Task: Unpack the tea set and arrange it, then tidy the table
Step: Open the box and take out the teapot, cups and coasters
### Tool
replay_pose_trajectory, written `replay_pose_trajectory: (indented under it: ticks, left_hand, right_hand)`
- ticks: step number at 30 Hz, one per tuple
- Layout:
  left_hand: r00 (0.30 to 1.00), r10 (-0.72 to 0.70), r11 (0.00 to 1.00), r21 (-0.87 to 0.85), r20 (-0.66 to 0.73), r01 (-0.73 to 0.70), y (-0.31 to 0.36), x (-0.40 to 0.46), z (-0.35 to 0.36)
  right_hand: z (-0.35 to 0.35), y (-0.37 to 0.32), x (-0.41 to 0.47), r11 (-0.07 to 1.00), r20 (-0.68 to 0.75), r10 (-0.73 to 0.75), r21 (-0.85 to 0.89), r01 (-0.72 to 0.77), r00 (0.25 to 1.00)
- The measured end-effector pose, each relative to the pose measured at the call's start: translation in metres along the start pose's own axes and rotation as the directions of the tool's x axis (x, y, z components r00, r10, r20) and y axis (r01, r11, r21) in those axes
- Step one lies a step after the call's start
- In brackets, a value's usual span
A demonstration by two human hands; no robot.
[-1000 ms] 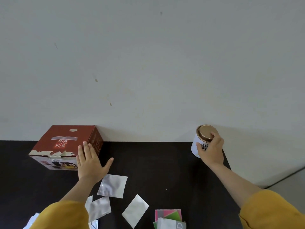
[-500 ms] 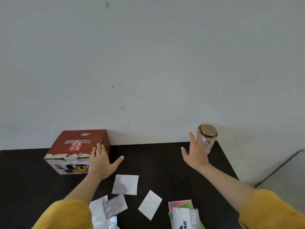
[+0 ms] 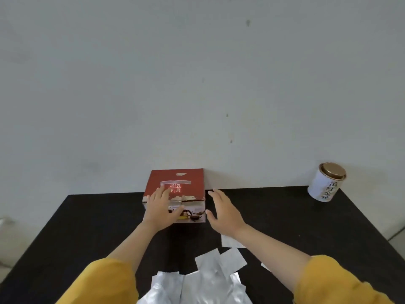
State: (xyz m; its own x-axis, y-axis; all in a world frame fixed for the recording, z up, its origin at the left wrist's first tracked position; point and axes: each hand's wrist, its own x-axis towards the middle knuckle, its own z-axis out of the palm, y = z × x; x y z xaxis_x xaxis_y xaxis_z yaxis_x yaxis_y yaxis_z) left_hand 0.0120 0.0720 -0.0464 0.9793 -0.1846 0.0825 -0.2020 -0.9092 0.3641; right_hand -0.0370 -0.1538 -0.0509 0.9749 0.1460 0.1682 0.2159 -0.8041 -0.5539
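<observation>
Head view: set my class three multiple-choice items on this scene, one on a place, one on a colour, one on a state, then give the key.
1. Where does the tin stand?
A. far right corner of the table
B. on the box
C. beside the foil packets

2. What colour is the top of the box?
A. blue
B. red
C. green

3. What is the left hand doing?
A. lifting the tin
B. hanging off the table
C. resting on the box

Key: 1 A, it stands alone at the far right; 2 B, the top is red; 3 C, fingers lie on the top, thumb on the front.
</observation>
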Motion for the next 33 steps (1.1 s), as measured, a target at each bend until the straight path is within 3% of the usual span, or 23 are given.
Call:
replay_pose_trajectory:
  ticks: [6, 10, 24, 33]
  left_hand:
    - [0.981, 0.028, 0.994, 0.101, 0.191, -0.048, -0.048, -0.003, -0.015]
    - [0.955, 0.047, 0.992, 0.095, 0.292, -0.078, -0.052, -0.003, -0.011]
    - [0.987, 0.041, 0.999, 0.012, 0.158, -0.043, -0.053, -0.005, 0.009]
    - [0.992, -0.1, 0.995, 0.022, -0.08, 0.102, -0.038, -0.003, 0.019]
  right_hand:
    - [0.044, -0.044, 0.015, 0.991, 0.07, -0.086, -0.101, 0.093, 0.994]
    - [0.058, -0.048, 0.025, 0.992, 0.118, -0.002, -0.126, 0.017, 0.993]
    - [0.079, -0.056, 0.03, 0.99, 0.039, 0.132, 0.038, -0.133, 0.991]
    - [0.071, -0.045, 0.028, 0.99, 0.15, 0.094, -0.114, -0.077, 0.984]
